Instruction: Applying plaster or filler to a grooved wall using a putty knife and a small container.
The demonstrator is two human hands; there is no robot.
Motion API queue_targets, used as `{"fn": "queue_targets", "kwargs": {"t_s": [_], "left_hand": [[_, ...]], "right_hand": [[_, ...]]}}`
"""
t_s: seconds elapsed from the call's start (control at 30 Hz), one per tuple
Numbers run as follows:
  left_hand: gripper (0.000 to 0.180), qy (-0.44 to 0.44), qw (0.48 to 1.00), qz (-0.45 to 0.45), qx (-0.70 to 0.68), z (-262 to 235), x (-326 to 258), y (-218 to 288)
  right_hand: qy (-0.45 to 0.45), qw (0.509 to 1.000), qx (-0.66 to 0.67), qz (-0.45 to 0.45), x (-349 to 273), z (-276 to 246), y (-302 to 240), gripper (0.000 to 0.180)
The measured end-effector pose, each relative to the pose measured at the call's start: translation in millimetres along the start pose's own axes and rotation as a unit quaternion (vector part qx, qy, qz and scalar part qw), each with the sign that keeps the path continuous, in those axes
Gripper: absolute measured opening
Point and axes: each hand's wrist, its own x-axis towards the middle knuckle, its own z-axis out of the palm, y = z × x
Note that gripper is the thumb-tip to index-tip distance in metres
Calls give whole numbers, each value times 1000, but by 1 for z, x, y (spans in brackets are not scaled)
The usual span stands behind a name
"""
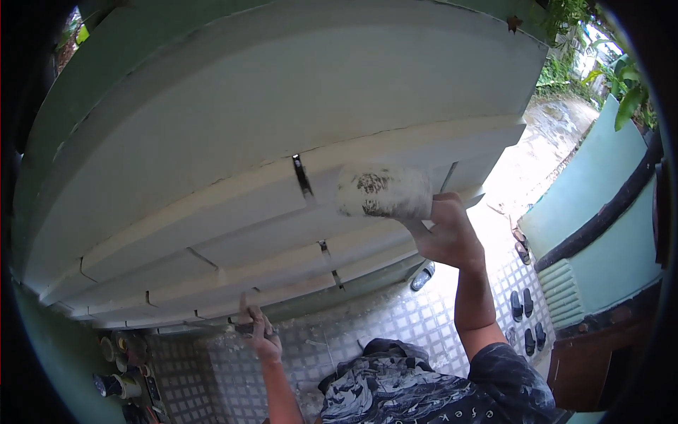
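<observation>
My right hand is raised in front of the wall, its fingers closed on the end of a pale, rounded flat piece with dark smudges on its face. What kind of thing it is, I cannot make out. Lower and to the left, my left hand is close to the wall's lower bands, index finger pointing up and the other fingers curled by something greyish and blurred. Both hands look dusted with white. The pale wall has stepped horizontal bands cut by short grooves, and a dark slot shows in one band.
Grey-and-white patterned tiles cover the floor below. A dark sandal lies by the wall's foot, and several more sandals line the right side. Cans and pots stand at the lower left. A green wall rises at the right.
</observation>
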Motion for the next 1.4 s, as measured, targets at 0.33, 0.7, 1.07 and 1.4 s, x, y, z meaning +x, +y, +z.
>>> {"fn": "queue_targets", "kwargs": {"t_s": [0.33, 0.7, 1.07, 1.4], "left_hand": [[21, -174, 683, 433, 563, 147, 99, 74], [22, -206, 591, 447, 639, 173, 136, 59], [19, -167, 588, 493, 619, 169, 141, 49], [16, -164, 604, 479, 616, 165, 145, 44]], "right_hand": [[-131, 985, 84, 79, -6, -59, 36, 2], [57, 989, -30, 131, -24, -67, 68, 8], [92, 953, -173, 232, -23, -129, 125, 14], [128, 926, -202, 293, -51, -158, 184, 36]]}}
